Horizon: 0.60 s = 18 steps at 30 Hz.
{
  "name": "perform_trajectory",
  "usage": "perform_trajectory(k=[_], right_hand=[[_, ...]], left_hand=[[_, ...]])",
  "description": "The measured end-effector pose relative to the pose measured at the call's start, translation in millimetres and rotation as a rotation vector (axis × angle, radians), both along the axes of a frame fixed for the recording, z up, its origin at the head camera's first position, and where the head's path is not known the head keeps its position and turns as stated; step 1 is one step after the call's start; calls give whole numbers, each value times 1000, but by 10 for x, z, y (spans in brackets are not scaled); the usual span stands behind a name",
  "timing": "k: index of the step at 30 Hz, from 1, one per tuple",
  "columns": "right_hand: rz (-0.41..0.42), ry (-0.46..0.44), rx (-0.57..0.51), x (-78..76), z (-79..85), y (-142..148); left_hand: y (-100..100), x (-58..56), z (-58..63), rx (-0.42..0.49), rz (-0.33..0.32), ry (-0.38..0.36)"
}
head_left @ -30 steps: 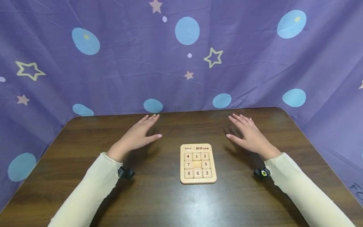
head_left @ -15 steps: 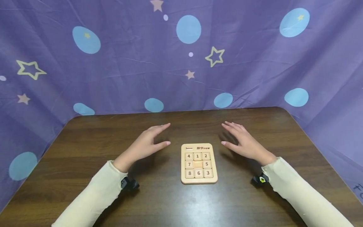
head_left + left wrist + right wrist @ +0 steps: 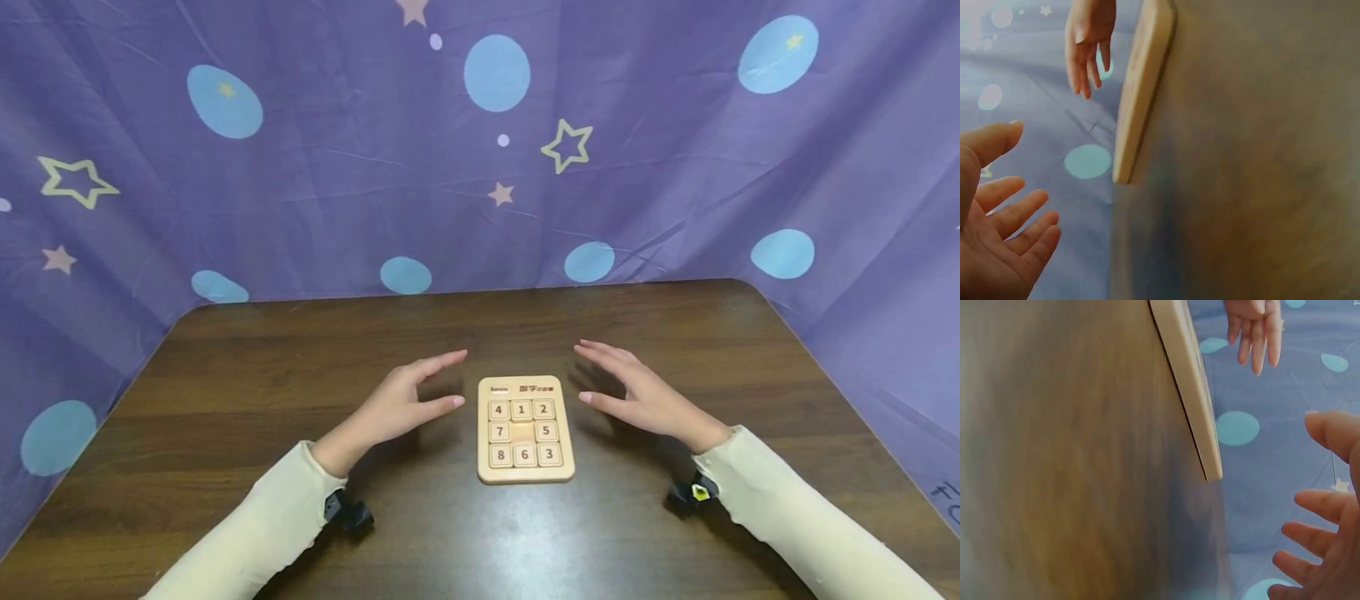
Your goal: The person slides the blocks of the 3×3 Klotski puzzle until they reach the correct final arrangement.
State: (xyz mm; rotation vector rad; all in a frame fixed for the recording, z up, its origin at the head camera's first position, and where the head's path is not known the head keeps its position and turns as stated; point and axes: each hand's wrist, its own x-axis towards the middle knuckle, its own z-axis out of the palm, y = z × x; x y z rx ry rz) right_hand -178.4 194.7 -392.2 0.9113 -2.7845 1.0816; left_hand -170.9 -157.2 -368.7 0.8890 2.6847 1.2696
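Observation:
A light wooden number slide puzzle [image 3: 525, 475] lies flat on the table, its tiles reading 4 1 2, then 7, a gap and 5, then 8 6 3. Left of it hovers my left hand [image 3: 393, 404], fingers extended and thumb apart, touching nothing. On the other side my right hand [image 3: 645, 396] is held the same way, a little farther from the board's edge. Both wrist views show the puzzle's side edge [image 3: 1141, 94] between the hands, with the fingers of the near hand [image 3: 1322, 544] spread and holding nothing.
The brown wood-grain table [image 3: 262, 358] reaches back to a purple curtain [image 3: 337, 167] with stars and blue dots. Black wrist cameras [image 3: 348, 512] sit under both cream sleeves [image 3: 255, 525].
Both hands have moved inward and nearer to me, closing in on the two sides of the puzzle. The puzzle stays where it was on the table, its tiles unchanged.

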Motion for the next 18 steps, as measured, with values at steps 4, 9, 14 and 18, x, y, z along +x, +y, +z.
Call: perform_trajectory(k=[4, 9, 14, 18], right_hand=[[-9, -95, -91, 40, -25, -34], [1, -189, -217, 102, -84, -107], [-3, -276, -277, 175, -130, -196], [-73, -336, -311, 249, -142, -244]], left_hand=[[54, 58, -57, 67, -2, -17], [129, 132, -114, 170, -5, -117], [215, 189, -194, 220, 33, -234], [280, 233, -265, 274, 68, -352]])
